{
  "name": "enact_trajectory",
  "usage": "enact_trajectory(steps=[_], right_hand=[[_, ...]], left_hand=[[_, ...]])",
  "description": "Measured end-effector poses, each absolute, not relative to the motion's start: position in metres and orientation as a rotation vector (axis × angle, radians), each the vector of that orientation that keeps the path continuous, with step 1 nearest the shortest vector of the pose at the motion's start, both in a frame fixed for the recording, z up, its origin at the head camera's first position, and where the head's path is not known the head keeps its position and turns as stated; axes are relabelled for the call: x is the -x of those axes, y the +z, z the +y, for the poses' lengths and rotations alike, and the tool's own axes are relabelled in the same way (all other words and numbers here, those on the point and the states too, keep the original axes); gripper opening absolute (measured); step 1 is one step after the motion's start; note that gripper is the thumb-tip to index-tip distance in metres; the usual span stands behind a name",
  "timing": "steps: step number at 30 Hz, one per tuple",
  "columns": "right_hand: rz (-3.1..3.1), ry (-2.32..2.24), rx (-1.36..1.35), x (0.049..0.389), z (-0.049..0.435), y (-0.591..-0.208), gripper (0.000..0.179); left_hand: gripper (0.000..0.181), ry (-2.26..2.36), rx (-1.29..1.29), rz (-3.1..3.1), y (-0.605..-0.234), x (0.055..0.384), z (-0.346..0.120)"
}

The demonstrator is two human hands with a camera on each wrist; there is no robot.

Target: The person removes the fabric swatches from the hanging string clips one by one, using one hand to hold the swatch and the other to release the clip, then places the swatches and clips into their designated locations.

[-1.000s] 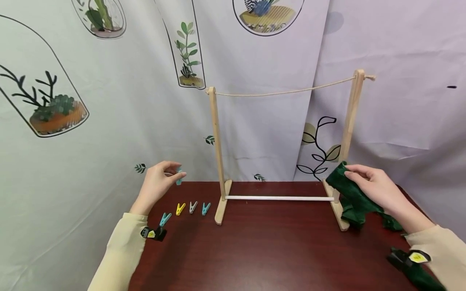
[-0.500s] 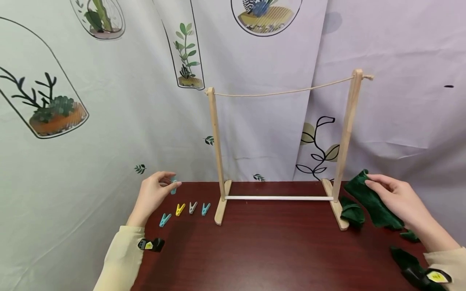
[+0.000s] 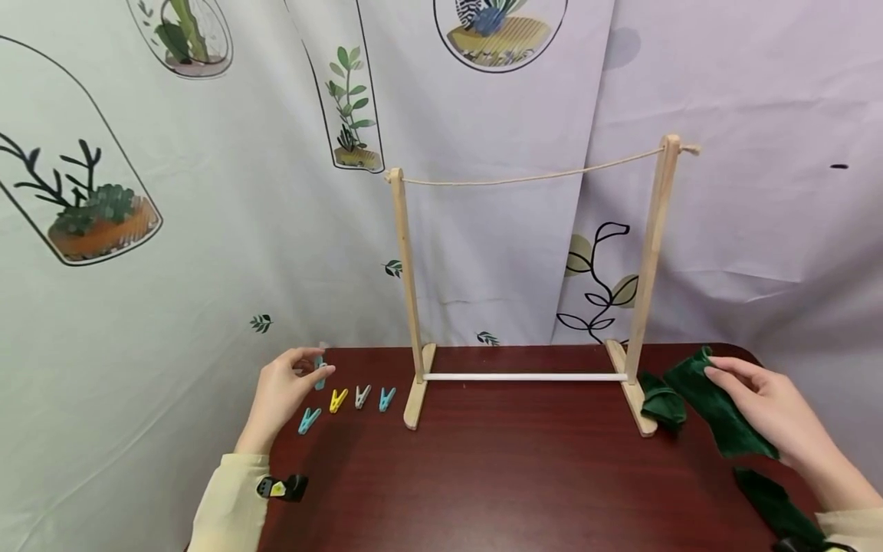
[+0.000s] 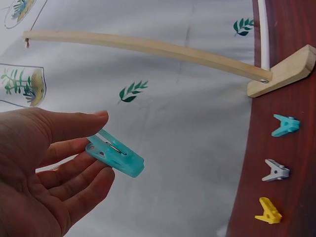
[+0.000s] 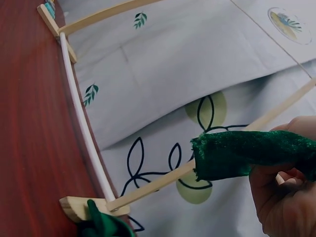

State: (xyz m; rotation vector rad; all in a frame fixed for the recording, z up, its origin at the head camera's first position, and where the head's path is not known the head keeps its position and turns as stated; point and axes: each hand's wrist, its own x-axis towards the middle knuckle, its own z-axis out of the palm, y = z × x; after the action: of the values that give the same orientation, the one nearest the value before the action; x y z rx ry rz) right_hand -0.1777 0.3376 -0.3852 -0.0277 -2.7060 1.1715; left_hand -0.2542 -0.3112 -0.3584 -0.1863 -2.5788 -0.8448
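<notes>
In the head view my left hand (image 3: 276,395) pinches a light blue clothespin (image 4: 118,157) between thumb and fingers. It hangs over the table's far left, above a row of clothespins: a blue one (image 3: 309,420), a yellow one (image 3: 337,400), a grey one (image 3: 362,396) and another blue one (image 3: 386,399). On the far right, my right hand (image 3: 769,402) grips a dark green velvety cloth (image 5: 222,155) near its upper end, and the rest droops below the fingers. Two more green cloths lie on the table, a crumpled one (image 3: 664,402) by the rack's right foot and another (image 3: 776,502) nearer me.
Mid-table stands a wooden rack with a left post (image 3: 407,268), a right post (image 3: 654,261) and a white lower bar (image 3: 524,377). A thin rope (image 3: 510,182) joins the post tops. Behind the dark red table (image 3: 510,468) hangs a printed curtain (image 3: 483,253).
My right hand has carried the green cloth right and down, away from the rack's right post. My left hand has sunk slightly toward the table with the clothespin still pinched.
</notes>
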Motion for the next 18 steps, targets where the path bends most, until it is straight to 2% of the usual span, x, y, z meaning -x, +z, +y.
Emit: enact_trajectory(steps=[11, 18], right_hand=[[-2.716, 1.261, 0.146, 0.167, 0.341, -0.41, 0.066], [-2.832, 1.224, 0.212, 0.158, 0.345, -0.434, 0.072]], left_hand=[[0.042, -0.887, 0.094, -2.607, -0.387, 0.244, -0.32], [0.035, -0.864, 0.053, -2.626, -0.408, 0.237, -0.321]])
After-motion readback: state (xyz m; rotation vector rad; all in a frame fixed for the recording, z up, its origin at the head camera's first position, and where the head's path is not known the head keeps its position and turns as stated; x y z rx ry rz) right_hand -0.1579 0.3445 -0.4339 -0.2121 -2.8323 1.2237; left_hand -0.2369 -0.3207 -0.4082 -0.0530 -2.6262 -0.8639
